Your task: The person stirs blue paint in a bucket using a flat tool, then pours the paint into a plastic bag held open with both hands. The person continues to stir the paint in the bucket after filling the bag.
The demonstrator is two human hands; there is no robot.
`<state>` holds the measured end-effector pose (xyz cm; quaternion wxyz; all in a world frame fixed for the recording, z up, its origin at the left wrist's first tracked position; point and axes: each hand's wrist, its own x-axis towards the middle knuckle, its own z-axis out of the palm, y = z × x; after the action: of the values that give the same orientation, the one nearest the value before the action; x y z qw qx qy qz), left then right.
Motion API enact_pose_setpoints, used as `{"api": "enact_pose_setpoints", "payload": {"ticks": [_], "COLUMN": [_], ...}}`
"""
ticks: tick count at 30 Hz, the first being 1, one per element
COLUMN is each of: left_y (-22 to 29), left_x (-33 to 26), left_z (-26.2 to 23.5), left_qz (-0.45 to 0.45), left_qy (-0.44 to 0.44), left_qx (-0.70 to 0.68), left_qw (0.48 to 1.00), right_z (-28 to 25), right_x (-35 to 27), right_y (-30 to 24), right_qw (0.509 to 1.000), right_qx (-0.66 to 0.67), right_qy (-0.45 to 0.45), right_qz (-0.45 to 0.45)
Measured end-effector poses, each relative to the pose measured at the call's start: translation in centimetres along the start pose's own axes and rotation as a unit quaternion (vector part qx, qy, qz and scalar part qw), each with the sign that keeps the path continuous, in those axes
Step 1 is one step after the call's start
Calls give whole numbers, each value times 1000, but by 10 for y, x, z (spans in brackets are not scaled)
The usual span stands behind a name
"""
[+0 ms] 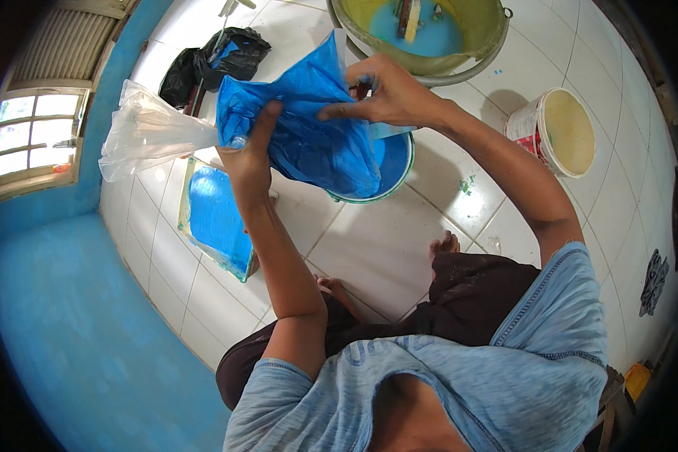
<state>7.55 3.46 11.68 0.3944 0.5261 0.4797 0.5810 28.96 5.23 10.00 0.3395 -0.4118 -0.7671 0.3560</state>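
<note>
My left hand (250, 154) grip clamped on blue paint-soaked plastic bag (309, 128), right hand (388, 94) pinching it at 1 o'clock, blue paint bucket (399, 169) beneath at 5 o'clock

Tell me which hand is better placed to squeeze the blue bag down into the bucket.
Probably the left hand: it grips the blue bag at its neck, above the bucket. The right hand only pinches the top.

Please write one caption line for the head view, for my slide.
Both hands, left hand and right hand, squeeze a blue-stained plastic bag over a small paint bucket.
</note>
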Motion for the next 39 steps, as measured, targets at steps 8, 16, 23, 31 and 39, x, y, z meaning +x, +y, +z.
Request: {"api": "enact_pose_setpoints", "payload": {"ticks": [8,16,23,31,39], "left_y": [-21,-12,-1,6,4], "left_x": [-6,-8,-9,-4,-4], "left_z": [0,7,7,14,20], "left_qz": [0,14,6,89,101], "left_qy": [-59,-48,-72,-84,-87], "left_qx": [-69,-142,-185,-79,-44], "left_qw": [996,989,980,989,990], "right_z": [29,58,71,44,14], "right_x": [12,7,-7,-13,1], "right_y": [5,42,64,35,-3], "right_qw": [979,990,989,984,994], "right_qx": [-37,2,-14,-107,-72], "right_qy": [77,-12,-26,7,-13], "right_qz": [-184,-139,-145,-141,-82]}}
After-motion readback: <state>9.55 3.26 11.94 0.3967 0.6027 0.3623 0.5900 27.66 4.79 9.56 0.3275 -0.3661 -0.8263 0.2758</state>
